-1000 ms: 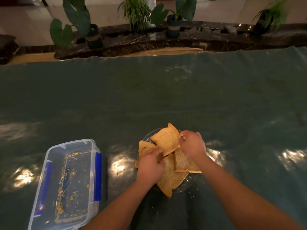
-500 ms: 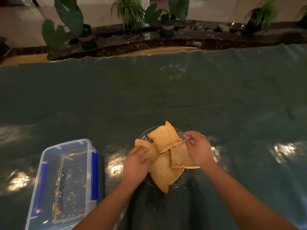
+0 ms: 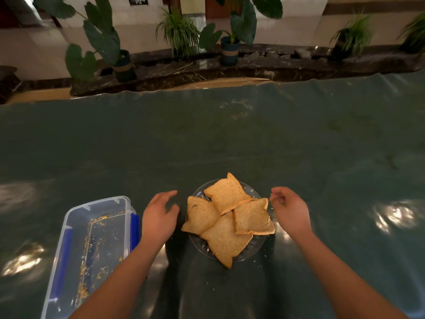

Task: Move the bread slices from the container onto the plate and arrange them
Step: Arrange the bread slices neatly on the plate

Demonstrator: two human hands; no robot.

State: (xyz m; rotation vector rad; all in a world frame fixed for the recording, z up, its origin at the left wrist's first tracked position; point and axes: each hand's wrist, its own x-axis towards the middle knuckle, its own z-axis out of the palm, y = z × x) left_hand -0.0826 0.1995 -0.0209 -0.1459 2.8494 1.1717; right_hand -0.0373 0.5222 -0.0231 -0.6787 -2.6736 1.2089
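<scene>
Green tablecloth (image 3: 230, 139) carries four bread slices (image 3: 227, 221) between the loosely open, empty left hand (image 3: 158, 217) and right hand (image 3: 291, 211); probably soft, crumbly — lift by crusts.

I saw a wide table (image 3: 230, 143) draped in dark green shiny sheeting, warm lamp glare pooling on it at both sides. Behind it ran a dark marble ledge (image 3: 253, 65) lined with potted plants (image 3: 230, 38), broad-leaved and grassy. Pale wall (image 3: 299, 17) and floor lay beyond, with a small dark sign (image 3: 138, 0) up top; the light was dim, amber.
</scene>
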